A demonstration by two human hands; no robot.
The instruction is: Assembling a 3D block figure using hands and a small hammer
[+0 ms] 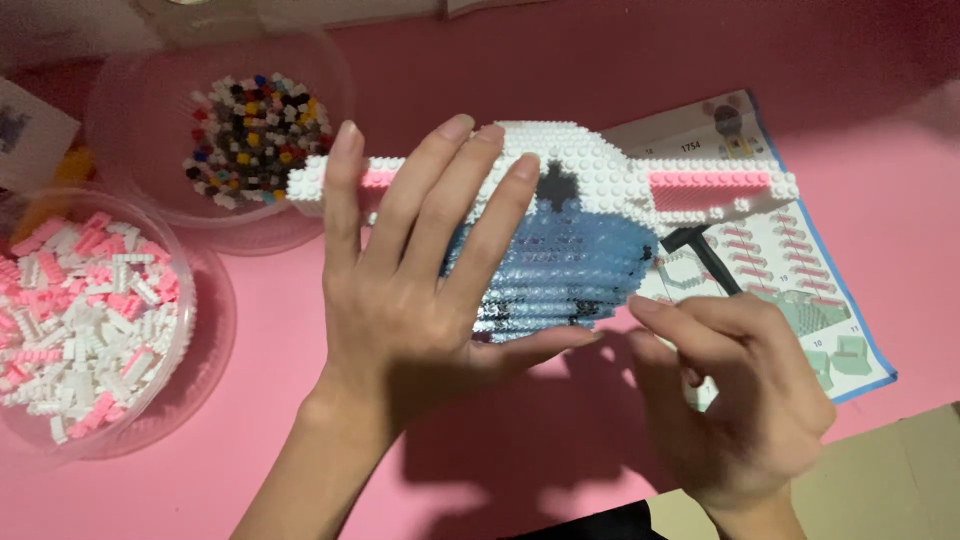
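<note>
Fingers (440, 190) of the left hand (410, 290) lie spread flat on the brick model (600, 210) mid-table, while the right hand (740, 390) pinches a small black hammer (700, 250), best tapped lightly, squarely, with the model pressed down firmly.

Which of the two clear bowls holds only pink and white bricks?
The nearer bowl at the left edge; the farther bowl, beside the left hand, holds mixed dark and bright colours.

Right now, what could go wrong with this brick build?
1. The left hand presses flat on the brick model; its thin pink-and-white side bars could snap off.
2. The small black hammer in the right hand could knock studs loose.
3. The open bowl of pink and white bricks could spill.
</note>
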